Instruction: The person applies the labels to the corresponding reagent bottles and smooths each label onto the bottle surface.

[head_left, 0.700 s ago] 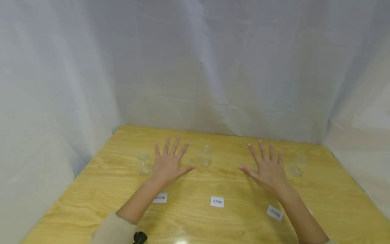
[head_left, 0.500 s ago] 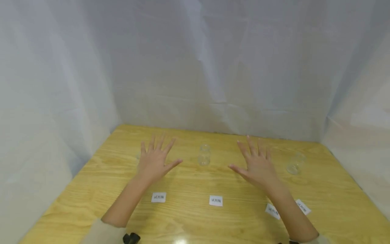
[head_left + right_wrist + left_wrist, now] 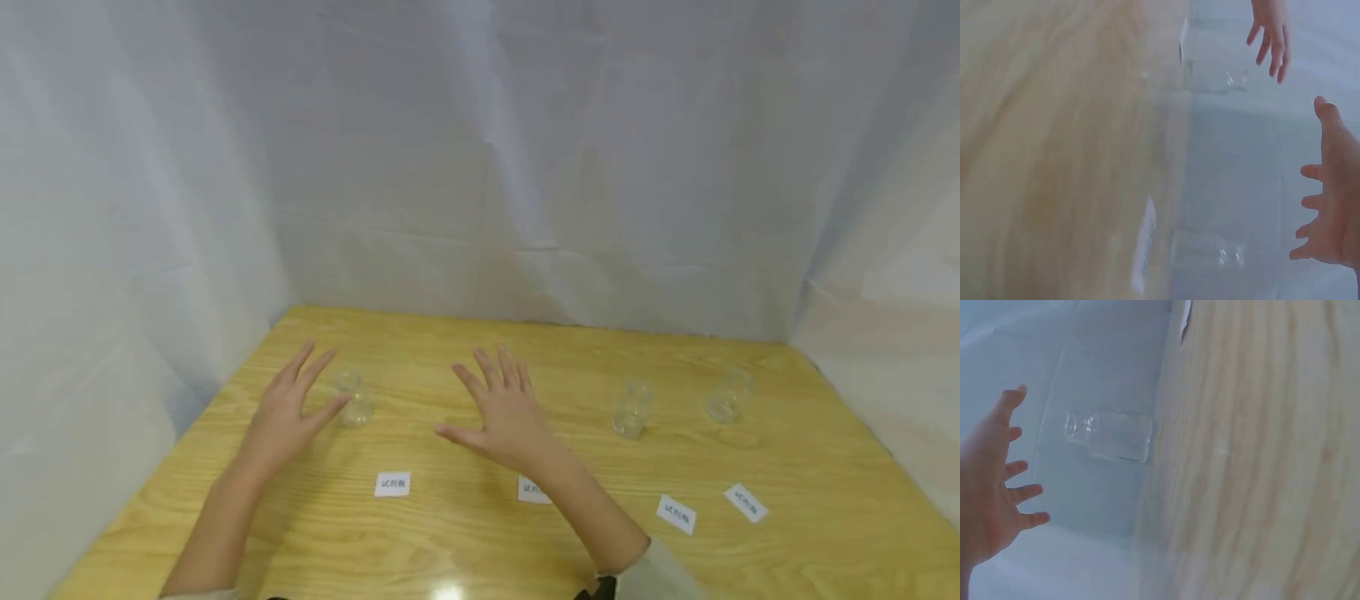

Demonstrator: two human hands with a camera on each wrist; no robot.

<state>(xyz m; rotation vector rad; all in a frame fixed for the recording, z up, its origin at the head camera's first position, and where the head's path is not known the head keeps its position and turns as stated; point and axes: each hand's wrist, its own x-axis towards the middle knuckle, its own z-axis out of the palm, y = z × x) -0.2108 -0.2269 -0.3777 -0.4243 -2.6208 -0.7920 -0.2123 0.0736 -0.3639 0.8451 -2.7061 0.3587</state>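
Clear glass bottle [image 3: 360, 409] stands upright on the wood-grained counter [image 3: 442, 546], just right of my left hand [image 3: 279, 417], the nearer one; my right hand [image 3: 510, 418] is farther off. Both are spread wide, holding nothing. Smooth and rounded, the bottle narrows toward its top; a white paper card [image 3: 392, 484] lies nearer me.

Left card [image 3: 392, 484] seems to say 试剂瓶 in dark characters, kinda blurry tho. Same-looking writing on the third card [image 3: 676, 514] and the rightmost card [image 3: 746, 502], both slanted. Second card [image 3: 531, 492] is partly covered, so only some characters show.
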